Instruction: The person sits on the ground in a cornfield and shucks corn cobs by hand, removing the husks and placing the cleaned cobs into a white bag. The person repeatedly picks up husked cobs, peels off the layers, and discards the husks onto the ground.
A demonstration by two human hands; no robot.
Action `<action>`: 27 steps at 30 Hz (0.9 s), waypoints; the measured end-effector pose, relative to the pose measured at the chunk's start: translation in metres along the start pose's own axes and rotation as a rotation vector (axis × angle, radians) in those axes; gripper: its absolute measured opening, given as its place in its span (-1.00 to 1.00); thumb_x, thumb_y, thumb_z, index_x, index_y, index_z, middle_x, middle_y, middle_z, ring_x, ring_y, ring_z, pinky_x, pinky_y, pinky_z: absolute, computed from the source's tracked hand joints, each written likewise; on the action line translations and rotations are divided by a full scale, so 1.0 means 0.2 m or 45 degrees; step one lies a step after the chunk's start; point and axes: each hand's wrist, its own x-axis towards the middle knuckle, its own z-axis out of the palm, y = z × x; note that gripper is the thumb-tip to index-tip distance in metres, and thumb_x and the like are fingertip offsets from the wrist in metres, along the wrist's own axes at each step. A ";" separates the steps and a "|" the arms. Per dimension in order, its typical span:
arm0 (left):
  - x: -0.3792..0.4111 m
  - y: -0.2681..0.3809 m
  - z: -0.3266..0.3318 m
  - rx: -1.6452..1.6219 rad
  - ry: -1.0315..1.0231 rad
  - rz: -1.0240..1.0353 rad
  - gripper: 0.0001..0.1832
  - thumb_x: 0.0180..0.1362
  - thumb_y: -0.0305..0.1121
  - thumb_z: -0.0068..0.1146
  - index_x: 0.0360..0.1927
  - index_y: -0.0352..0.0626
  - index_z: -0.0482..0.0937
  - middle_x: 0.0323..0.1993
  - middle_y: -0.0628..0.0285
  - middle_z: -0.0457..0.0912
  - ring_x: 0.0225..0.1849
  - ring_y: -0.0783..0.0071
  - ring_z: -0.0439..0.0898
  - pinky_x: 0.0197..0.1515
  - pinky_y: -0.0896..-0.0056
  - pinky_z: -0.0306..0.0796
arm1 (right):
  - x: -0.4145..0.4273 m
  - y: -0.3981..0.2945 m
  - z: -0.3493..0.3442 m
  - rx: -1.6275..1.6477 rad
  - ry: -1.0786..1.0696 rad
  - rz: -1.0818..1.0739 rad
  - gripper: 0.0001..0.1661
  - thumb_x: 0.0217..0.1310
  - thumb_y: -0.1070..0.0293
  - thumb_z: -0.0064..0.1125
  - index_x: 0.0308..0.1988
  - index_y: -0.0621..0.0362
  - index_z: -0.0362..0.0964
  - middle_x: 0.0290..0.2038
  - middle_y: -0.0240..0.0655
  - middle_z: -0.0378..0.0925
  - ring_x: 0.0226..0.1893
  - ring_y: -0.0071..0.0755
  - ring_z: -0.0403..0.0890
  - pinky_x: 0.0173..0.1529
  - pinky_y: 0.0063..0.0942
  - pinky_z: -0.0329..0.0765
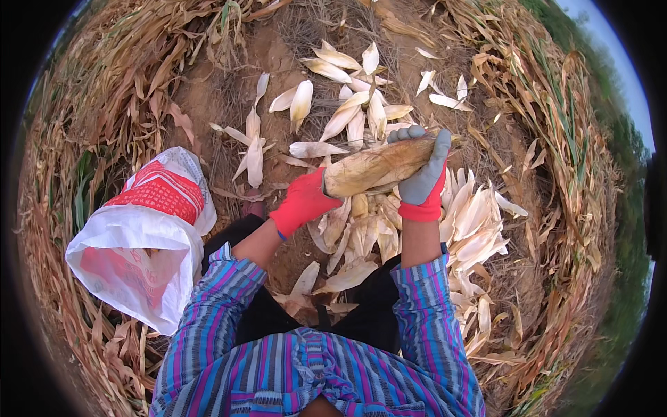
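An ear of corn in its dry husk (378,164) lies across both hands in front of me, its silk end to the right. My left hand (305,200), in a red and grey work glove, holds the ear's broad left end. Around the right end is my right hand (424,174), gloved the same way, with the thumb up along the ear and the other fingers partly hidden behind it. Loose pale corn husks (359,229) lie on the soil beneath the ear, and more husks (341,112) are scattered just beyond it.
An open white and red woven sack (177,250) leans at the left, bearing writing. A heap of stripped husks (471,219) lies at the right. Dry corn stalks (125,68) line the left side, and further stalks (552,130) the right, with bare soil (224,104) between.
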 end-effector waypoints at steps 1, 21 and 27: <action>-0.01 0.02 0.02 -0.025 -0.044 -0.049 -0.27 -0.24 -0.13 0.41 0.09 -0.06 0.46 -0.15 0.03 0.63 -0.09 0.07 0.59 -0.06 0.18 0.46 | 0.00 -0.02 0.00 -0.004 -0.036 0.011 -0.37 0.36 -0.19 -0.25 -0.22 0.22 0.38 -0.31 -0.17 0.50 -0.24 -0.21 0.52 -0.03 -0.29 0.47; -0.24 -0.37 0.57 0.134 -0.342 0.340 -0.55 0.01 0.00 0.17 -0.06 0.00 0.55 -0.24 0.05 0.64 -0.18 0.11 0.62 -0.12 0.18 0.48 | -0.27 0.09 0.11 -1.426 -0.860 -0.502 -0.45 0.09 0.35 0.20 0.11 0.17 0.35 -0.02 -0.05 0.49 -0.02 0.04 0.51 0.05 -0.22 0.45; -0.15 0.09 0.26 0.379 -0.453 -0.060 -0.55 -0.08 0.08 0.27 -0.30 -0.07 0.63 -0.42 0.07 0.64 -0.31 0.12 0.63 -0.25 0.17 0.48 | -0.03 0.05 -0.20 -0.980 -0.059 -0.163 -0.61 0.29 0.18 0.05 -0.09 0.31 0.47 -0.28 -0.12 0.61 -0.25 -0.28 0.60 -0.04 -0.39 0.47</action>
